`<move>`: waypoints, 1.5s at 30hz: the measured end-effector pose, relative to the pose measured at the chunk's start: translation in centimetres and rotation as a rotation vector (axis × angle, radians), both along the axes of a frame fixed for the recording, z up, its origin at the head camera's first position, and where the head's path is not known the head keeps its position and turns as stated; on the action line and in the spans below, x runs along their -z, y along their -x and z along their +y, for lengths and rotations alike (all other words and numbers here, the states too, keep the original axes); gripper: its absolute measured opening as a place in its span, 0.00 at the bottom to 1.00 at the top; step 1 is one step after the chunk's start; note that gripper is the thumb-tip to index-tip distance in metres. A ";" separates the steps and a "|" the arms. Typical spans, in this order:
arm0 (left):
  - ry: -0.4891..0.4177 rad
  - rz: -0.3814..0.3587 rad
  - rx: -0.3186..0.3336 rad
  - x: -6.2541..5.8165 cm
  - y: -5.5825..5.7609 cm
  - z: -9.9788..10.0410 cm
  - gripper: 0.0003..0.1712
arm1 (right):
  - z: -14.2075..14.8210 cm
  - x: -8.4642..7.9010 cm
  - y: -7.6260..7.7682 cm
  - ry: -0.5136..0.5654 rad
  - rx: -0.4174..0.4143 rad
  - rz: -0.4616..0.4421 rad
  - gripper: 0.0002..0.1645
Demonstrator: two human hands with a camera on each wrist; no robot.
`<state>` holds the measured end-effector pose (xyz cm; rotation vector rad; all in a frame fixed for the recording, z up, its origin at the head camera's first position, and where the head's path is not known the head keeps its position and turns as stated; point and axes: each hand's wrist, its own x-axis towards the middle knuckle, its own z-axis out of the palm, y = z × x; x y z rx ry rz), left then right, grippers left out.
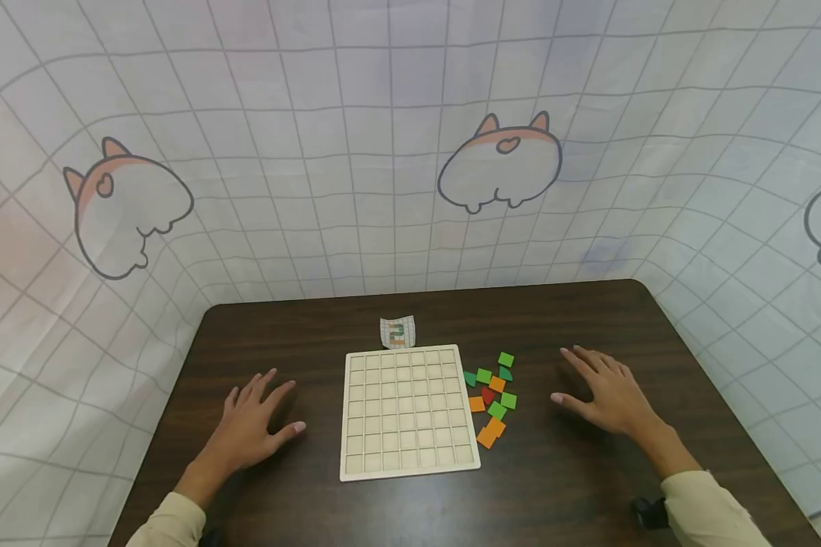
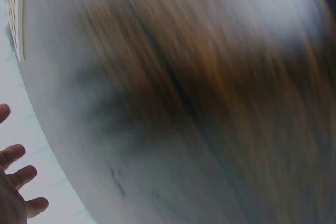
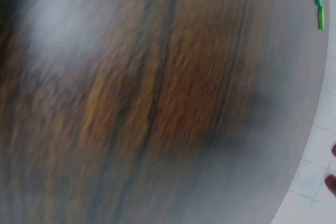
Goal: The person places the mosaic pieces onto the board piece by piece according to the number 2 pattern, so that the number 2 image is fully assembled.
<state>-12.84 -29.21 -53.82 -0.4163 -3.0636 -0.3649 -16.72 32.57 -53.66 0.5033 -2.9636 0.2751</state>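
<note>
The left hand (image 1: 249, 427) and right hand (image 1: 612, 393), fingers loosely spread, hold nothing, flanking a square cream gridded board (image 1: 408, 414). Small flat green, orange and red tiles (image 1: 488, 395) lie by its right edge. Placing seems not yet begun; a fingertip pinch on one tile would suit next.

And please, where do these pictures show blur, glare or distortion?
In the head view, the square cream grid board is fairly clear; in the left wrist view, the dark brown wood-grain table is blurred, with pale glare at upper right; in the right wrist view, it is blurred too, with glare at upper left and its edge bowed.
</note>
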 end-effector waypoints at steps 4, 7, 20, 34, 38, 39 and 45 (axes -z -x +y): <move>-0.043 -0.026 0.019 0.4 -0.4 1.4 0.44 | -0.8 -0.1 0.2 0.060 -0.015 -0.038 0.47; -0.065 -0.036 0.042 0.8 -0.7 2.5 0.43 | -1.6 -0.1 0.3 0.093 -0.017 -0.065 0.44; -0.123 -0.101 0.111 1.7 -1.7 6.6 0.40 | -4.3 0.2 1.1 0.206 -0.046 -0.102 0.29; -0.137 -0.217 0.160 1.7 -2.1 7.6 0.41 | -6.7 1.1 2.2 0.245 -0.116 -0.148 0.19; -0.129 -0.222 0.159 1.7 -2.0 7.6 0.42 | -7.0 1.4 2.5 0.239 -0.119 -0.135 0.19; -0.129 -0.222 0.158 1.8 -2.0 7.6 0.42 | -7.0 1.5 2.5 0.234 -0.120 -0.131 0.19; -0.124 -0.225 0.160 1.9 -1.9 7.6 0.42 | -7.7 1.7 2.8 0.217 -0.123 -0.103 0.20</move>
